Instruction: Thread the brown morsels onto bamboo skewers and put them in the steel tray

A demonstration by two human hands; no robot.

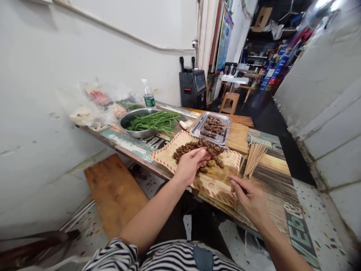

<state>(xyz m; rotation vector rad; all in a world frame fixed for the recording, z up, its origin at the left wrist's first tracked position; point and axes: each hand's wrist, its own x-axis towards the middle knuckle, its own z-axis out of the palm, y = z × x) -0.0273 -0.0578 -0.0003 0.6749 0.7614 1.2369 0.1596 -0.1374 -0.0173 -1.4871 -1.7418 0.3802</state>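
Over a paper-lined tray [177,145], my left hand [191,165] is closed, thumb and fingers pinched on a glossy brown insect, largely hidden by the fingers. Beneath and beyond it lies a pile of brown insects [184,149], looking like cicada nymphs or pupae. One insect [219,162] shows just right of my left fingertips. My right hand [249,195] is closed in a pinch at the tray's right side, its fingertips on what appears to be a thin bamboo skewer, hard to make out. Close by stands a bundle of bamboo skewers [254,160].
A metal tray [194,130] with several loaded skewers [213,128] rests on a wooden board [238,137]. Leftward are a steel bowl [141,131] of green vegetables [156,121], a bottle [149,96] and plastic bags [98,99]. A bench [113,192] sits below.
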